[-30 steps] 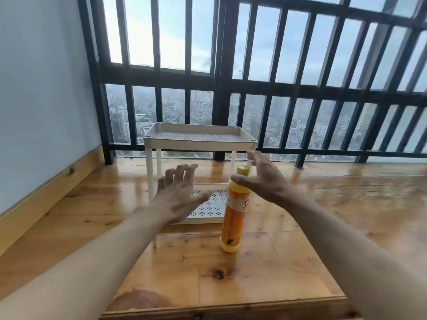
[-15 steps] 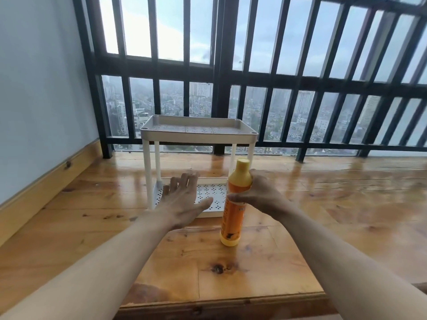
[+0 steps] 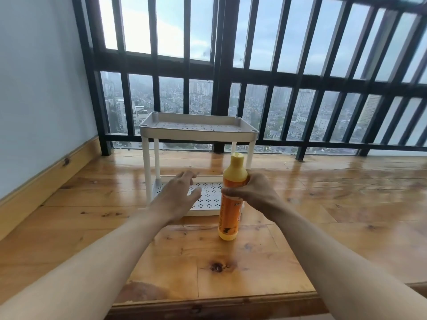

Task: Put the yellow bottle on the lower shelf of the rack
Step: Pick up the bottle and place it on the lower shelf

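A tall yellow bottle (image 3: 231, 204) with an orange label and a yellow cap stands upright on the wooden floor, just in front of the rack's right front corner. My right hand (image 3: 250, 192) is wrapped around its upper body below the shoulder. My left hand (image 3: 178, 195) hovers with fingers spread, holding nothing, to the left of the bottle and in front of the lower shelf. The white two-tier rack (image 3: 198, 135) stands behind; its perforated lower shelf (image 3: 209, 200) lies near the floor and is partly hidden by my hands.
A dark barred window grille (image 3: 221, 72) runs behind the rack. A pale wall (image 3: 39, 88) with a wooden skirting board closes the left side. The raised wooden floor (image 3: 231, 269) ends in a step edge near me.
My right hand came down from above the cap and closed around the bottle's upper body. The left hand stayed spread beside it. The view tilted up a little.
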Demonstrator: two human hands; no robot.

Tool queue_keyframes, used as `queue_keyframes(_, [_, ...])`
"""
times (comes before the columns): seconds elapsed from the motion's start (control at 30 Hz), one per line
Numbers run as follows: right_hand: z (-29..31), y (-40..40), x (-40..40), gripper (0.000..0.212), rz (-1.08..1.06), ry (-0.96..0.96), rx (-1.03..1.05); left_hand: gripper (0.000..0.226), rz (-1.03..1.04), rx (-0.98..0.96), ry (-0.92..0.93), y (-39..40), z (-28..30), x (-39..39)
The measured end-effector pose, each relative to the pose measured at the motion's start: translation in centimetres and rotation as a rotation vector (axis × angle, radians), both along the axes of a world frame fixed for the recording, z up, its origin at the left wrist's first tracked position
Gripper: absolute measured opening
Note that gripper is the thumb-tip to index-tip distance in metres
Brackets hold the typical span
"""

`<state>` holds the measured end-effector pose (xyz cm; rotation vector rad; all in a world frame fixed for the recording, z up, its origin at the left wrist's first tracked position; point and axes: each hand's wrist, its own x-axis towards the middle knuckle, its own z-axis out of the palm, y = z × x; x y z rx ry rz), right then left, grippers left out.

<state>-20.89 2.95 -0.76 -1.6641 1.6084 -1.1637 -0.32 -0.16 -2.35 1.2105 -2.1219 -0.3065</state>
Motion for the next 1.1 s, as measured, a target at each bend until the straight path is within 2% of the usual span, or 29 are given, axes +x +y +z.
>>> queue_keyframes(0.13, [1.2,-0.8,1.0,0.045,0.008,-0.049,-0.047,0.022,0.182,-0.127,0.107,-0.2,1.1,1.1])
queue_keyframes(0.23, [2.1,-1.5,2.2,0.046,0.032,-0.078,-0.074,0.018,0.373,-0.185,0.206,-0.8,1.5,2.4])
queue_keyframes(0.33, [2.6,-2.2,3.5,0.039,0.070,-0.120,-0.098,0.025,0.506,-0.115,0.293,-1.7,1.6,3.7])
queue_keyframes(0.4, [2.6,-2.9,4.4,0.043,0.072,-0.139,-0.115,0.031,0.548,-0.042,0.311,-2.3,1.5,4.3])
queue_keyframes(0.6, [2.2,-5.0,7.2,0.054,0.086,-0.161,-0.133,0.043,0.542,0.093,0.349,-4.0,1.4,5.2])
queue_keyframes(0.9, [-0.4,-7.6,10.7,0.051,0.103,-0.245,-0.141,0.042,0.481,0.137,0.374,-6.8,1.1,6.2])
queue_keyframes(1.0, [-1.0,-8.3,11.5,0.051,0.114,-0.234,-0.140,0.034,0.477,0.101,0.368,-7.3,0.9,6.4])
queue_keyframes(1.1, [-1.6,-8.8,12.1,0.050,0.103,-0.218,-0.134,0.015,0.463,0.062,0.344,-7.6,0.4,6.6])
